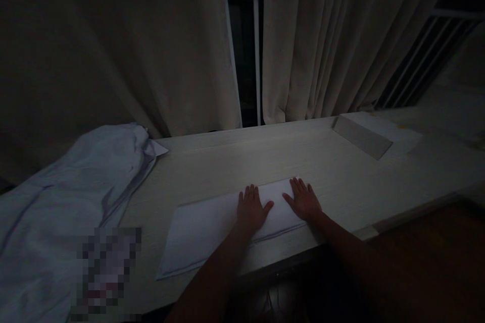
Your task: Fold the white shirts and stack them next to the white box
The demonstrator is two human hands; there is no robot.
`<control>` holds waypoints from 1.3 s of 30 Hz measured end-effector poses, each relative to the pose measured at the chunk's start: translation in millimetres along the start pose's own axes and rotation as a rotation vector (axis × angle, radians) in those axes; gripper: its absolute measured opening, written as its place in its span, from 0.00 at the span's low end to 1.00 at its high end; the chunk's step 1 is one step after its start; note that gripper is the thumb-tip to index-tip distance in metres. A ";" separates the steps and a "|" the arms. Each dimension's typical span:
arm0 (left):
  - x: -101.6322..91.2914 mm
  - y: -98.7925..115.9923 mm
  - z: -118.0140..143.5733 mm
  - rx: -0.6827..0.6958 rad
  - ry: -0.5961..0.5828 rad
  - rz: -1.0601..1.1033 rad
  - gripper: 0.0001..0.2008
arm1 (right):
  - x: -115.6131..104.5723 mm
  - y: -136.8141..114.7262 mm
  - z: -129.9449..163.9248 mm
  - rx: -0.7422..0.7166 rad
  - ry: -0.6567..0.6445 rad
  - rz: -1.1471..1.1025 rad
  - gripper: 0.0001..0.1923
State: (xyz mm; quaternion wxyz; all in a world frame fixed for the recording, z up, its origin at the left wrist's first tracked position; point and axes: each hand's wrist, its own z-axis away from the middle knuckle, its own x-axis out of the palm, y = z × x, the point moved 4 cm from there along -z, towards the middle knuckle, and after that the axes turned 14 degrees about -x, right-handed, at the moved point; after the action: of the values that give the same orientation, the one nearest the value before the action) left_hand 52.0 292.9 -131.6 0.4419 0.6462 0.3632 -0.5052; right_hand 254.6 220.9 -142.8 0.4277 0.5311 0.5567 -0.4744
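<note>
Cloth (197, 234), white and seemingly folded into a long strip, is lying flat on the table (212, 171) beneath both your hands. Your left hand (252, 212) is resting palm down right of the strip's middle, fingers slightly parted, thumb reaching toward its partner; your right hand (305, 202) is resting likewise at the right end, fingers fanning out. Neither is gripping anything. You seem to be pressing the layers flat, so you are probably doing best by spreading your weight evenly over both palms, letting one hand anchor while the other is sweeping outward along the strip. Nearer you than your hands, layered edges are showing, and pushing too hard is likely to be dragging the top layer askew. The long axis is running left to right across you, the right end pointing somewhat farther away from you; the longer stretch is extending left of your left hand, while the other end is finishing about under your right. A heap of white fabric (76, 186) is lying well left of your hands, and a greyish panel (361, 136) is sitting beyond and to their right.
</note>
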 end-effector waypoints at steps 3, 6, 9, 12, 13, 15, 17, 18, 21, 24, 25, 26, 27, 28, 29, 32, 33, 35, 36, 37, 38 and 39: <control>-0.7 -45.4 7.3 -0.125 0.052 -0.033 0.47 | 1.0 1.6 -0.4 0.000 -0.002 0.006 0.44; -8.7 -109.5 20.5 -0.283 0.119 -0.106 0.49 | 2.9 3.0 -0.5 -0.007 0.010 0.011 0.44; -20.3 -166.0 36.5 -0.401 0.203 -0.192 0.50 | 4.5 3.2 -0.1 -0.017 0.007 0.005 0.44; -28.1 -198.6 49.8 -0.470 0.245 -0.235 0.50 | 4.9 1.9 1.0 -0.026 0.006 0.006 0.44; -29.2 -203.5 52.6 -0.468 0.247 -0.237 0.50 | 5.0 1.4 1.5 -0.026 0.005 0.009 0.44; -30.2 -207.4 55.6 -0.451 0.248 -0.234 0.49 | 5.0 0.4 2.4 -0.025 0.006 0.018 0.44; -31.3 -207.3 56.7 -0.446 0.256 -0.233 0.49 | 4.8 -0.5 2.9 -0.026 0.009 0.030 0.44; -32.2 -206.4 57.0 -0.446 0.261 -0.232 0.49 | 4.5 -0.9 3.0 -0.027 0.011 0.037 0.44; -36.7 -202.3 58.3 -0.444 0.279 -0.229 0.48 | 3.8 -2.9 3.0 -0.031 0.013 0.050 0.44; -43.0 -197.6 61.3 -0.434 0.294 -0.223 0.46 | 3.8 -5.2 3.5 -0.023 0.006 0.050 0.43; -45.1 -195.9 62.6 -0.424 0.301 -0.222 0.45 | 3.8 -5.4 3.9 -0.015 0.000 0.048 0.43; -47.0 -194.4 63.8 -0.415 0.307 -0.223 0.45 | 3.5 -5.3 4.3 -0.010 -0.007 0.046 0.43; -48.6 -193.3 65.1 -0.411 0.311 -0.224 0.44 | 2.6 -4.9 4.6 -0.005 -0.015 0.045 0.43; -49.7 -192.5 66.2 -0.411 0.312 -0.226 0.44 | 0.9 -4.4 4.4 -0.002 -0.022 0.046 0.43; -50.4 -192.0 67.1 -0.415 0.310 -0.227 0.43 | -1.8 -4.4 3.7 0.000 -0.029 0.049 0.43; -51.7 -190.0 68.4 -0.418 0.310 -0.227 0.43 | -16.0 -17.6 -4.4 -0.010 -0.028 0.064 0.42; -52.3 -189.0 68.5 -0.413 0.312 -0.224 0.42 | -21.9 -30.4 -8.8 -0.023 -0.010 0.059 0.42; -53.9 -187.6 68.9 -0.413 0.320 -0.212 0.42 | -31.6 -74.0 -18.4 -0.074 0.050 0.015 0.40; -55.0 -187.3 69.3 -0.416 0.324 -0.204 0.42 | -33.6 -104.7 -22.8 -0.120 0.074 -0.036 0.39; -56.0 -187.1 69.9 -0.416 0.329 -0.199 0.42 | -33.5 -140.4 -26.5 -0.184 0.086 -0.102 0.38; -56.5 -187.1 70.7 -0.411 0.329 -0.198 0.41 | -31.6 -178.9 -29.3 -0.255 0.086 -0.174 0.38; -56.4 -187.2 71.7 -0.400 0.319 -0.201 0.40 | -28.6 -217.2 -31.1 -0.313 0.082 -0.244 0.37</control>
State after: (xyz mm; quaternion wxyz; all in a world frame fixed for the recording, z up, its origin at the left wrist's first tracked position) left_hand -156.0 289.1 -122.0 0.4457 0.5781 0.5832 -0.3564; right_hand 40.9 249.3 -92.9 0.4212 0.4056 0.7008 -0.4086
